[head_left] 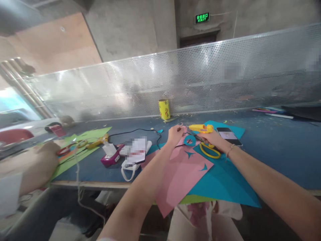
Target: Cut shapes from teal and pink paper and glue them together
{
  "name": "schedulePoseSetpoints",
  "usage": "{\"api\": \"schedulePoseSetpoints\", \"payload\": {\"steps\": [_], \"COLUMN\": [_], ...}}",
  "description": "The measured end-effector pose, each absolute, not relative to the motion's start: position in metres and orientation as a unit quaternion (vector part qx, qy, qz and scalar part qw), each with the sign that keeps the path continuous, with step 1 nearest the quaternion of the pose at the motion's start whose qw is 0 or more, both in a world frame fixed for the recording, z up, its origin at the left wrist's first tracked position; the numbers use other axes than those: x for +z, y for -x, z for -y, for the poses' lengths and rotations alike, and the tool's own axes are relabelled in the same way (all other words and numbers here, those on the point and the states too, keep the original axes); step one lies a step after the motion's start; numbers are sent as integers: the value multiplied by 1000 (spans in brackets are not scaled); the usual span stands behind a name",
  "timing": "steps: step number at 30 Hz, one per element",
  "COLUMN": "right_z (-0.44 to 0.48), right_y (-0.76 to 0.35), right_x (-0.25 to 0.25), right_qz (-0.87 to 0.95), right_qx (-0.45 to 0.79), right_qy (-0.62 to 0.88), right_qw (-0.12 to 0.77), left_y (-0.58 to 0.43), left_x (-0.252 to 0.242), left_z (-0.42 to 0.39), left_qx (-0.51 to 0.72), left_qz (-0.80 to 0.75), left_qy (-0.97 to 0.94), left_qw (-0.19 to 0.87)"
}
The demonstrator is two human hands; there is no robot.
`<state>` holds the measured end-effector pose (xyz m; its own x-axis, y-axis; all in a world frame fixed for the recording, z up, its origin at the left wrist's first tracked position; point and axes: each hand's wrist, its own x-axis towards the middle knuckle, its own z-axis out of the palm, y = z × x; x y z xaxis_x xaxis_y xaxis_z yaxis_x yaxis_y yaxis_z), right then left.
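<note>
My left hand (176, 134) is closed, its fingertips pinching what looks like a small pink piece of paper. My right hand (212, 138) grips yellow-handled scissors (210, 154), whose dark blades point left toward my left fingertips. A blue paper ring (190, 140) lies just below the blades. Under my hands is a pink sheet (179, 174) with small blue offcuts (190, 154) on it. It overlaps a larger blue sheet (225, 185). Right behind my hands lies a yellow glue gun (201, 128). A phone (228, 135) with a lit screen rests beyond my right wrist.
A yellow can (164, 109) stands by the perforated metal divider (140, 87). Left of me are a purple tissue pack (110, 160), a white-strapped item (129, 172) and a black cable (132, 131). Another person's arm (37, 160) is at far left, near green sheets (69, 165).
</note>
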<state>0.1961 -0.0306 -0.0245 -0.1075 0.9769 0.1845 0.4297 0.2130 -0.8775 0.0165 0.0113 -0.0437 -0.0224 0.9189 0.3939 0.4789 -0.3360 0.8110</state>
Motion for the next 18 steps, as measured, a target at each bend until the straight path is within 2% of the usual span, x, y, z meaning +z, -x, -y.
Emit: {"api": "schedulePoseSetpoints", "payload": {"steps": [11, 18], "right_z": [22, 12], "right_y": [-199, -203], "right_x": [-32, -40], "right_qz": [660, 665], "right_qx": [323, 306], "right_qy": [557, 561], "right_qw": [386, 385], "left_y": [-19, -18], "left_x": [-39, -39], "left_z": [-5, -6], "left_qx": [484, 470], "left_qz": [-527, -538], "left_qy": [-650, -663], "left_qw": [256, 224]}}
